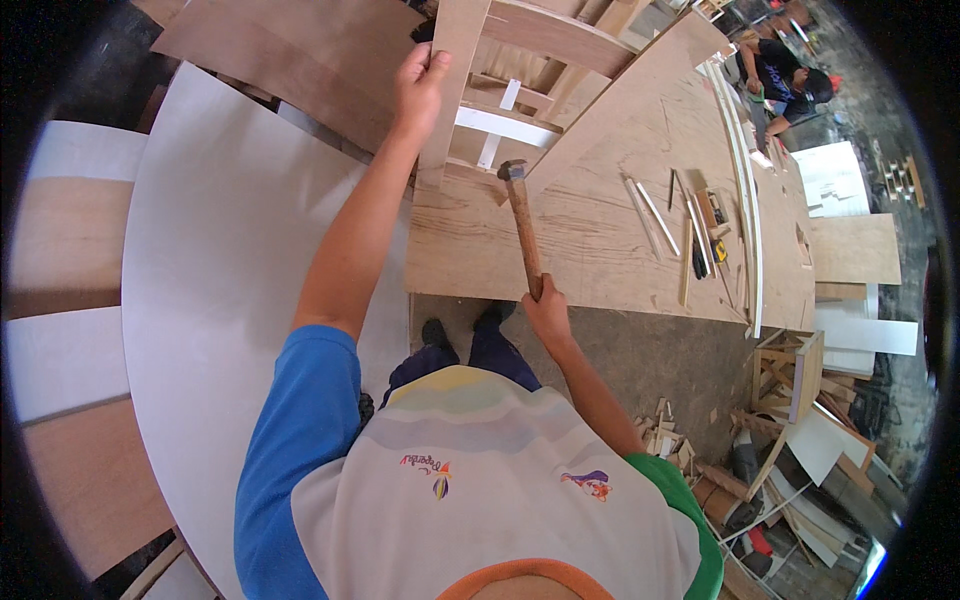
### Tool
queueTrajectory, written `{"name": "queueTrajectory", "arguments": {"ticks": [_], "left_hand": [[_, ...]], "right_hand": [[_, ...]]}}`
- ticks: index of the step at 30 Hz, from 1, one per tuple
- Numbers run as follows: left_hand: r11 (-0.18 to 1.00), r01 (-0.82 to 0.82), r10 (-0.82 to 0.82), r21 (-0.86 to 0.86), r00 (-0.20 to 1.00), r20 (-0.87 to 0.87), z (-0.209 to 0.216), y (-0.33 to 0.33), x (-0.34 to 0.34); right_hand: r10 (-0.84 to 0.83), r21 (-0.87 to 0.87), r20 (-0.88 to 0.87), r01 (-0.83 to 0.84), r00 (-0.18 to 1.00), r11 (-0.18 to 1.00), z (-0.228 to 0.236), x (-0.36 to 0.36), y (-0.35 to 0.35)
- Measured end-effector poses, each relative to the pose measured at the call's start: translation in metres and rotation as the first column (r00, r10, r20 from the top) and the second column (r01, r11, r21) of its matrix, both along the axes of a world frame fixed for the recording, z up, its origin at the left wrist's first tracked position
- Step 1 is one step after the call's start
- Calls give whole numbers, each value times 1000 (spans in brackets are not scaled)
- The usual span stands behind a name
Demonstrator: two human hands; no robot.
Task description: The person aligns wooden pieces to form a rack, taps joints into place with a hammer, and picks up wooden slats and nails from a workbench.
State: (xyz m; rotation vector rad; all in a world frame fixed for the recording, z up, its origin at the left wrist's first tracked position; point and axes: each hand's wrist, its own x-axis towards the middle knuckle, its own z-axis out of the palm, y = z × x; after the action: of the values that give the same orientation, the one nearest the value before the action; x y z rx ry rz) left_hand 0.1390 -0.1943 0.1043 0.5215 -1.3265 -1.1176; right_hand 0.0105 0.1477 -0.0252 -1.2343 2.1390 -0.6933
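A wooden frame (455,90) of upright boards and cross rails stands at the far side of the plywood workbench (470,240). My left hand (420,88) grips the outer edge of its left board, fingers wrapped round it. In my right hand (547,308) is a hammer (525,225), held near the end of its wooden handle. The hammer's metal head points away from me and lies close to the frame's lower end; whether it touches cannot be told. A white crosspiece (510,127) spans the frame's inside.
Pencils, thin sticks and a yellow tape measure (719,250) lie on the bench's right. A long white strip (745,200) runs along there. A large white panel (230,250) lies at left. Wood scraps (740,500) pile up on the floor at lower right. Another person (785,80) works at far right.
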Motion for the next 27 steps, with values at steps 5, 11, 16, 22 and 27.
{"name": "queueTrajectory", "arguments": {"ticks": [5,11,16,22,27], "left_hand": [[999,29,-29,27,1000,3,-1,-1,1],[998,69,-69,12,997,-32,-2,-4,1],[994,99,-98,40,995,-37,2,-2,0],[993,104,-100,63,993,-67,0,-6,-3],[989,120,-111,81,989,-102,3,-1,-2]], "right_hand": [[66,-17,-8,-66,998,998,-7,5,-11],[44,-29,21,-43,999,999,-4,13,-28],[-31,-53,-7,30,999,998,-10,12,-19],[-160,-169,41,164,986,972,-15,12,20],[-105,-94,24,106,994,990,4,1,10]]}}
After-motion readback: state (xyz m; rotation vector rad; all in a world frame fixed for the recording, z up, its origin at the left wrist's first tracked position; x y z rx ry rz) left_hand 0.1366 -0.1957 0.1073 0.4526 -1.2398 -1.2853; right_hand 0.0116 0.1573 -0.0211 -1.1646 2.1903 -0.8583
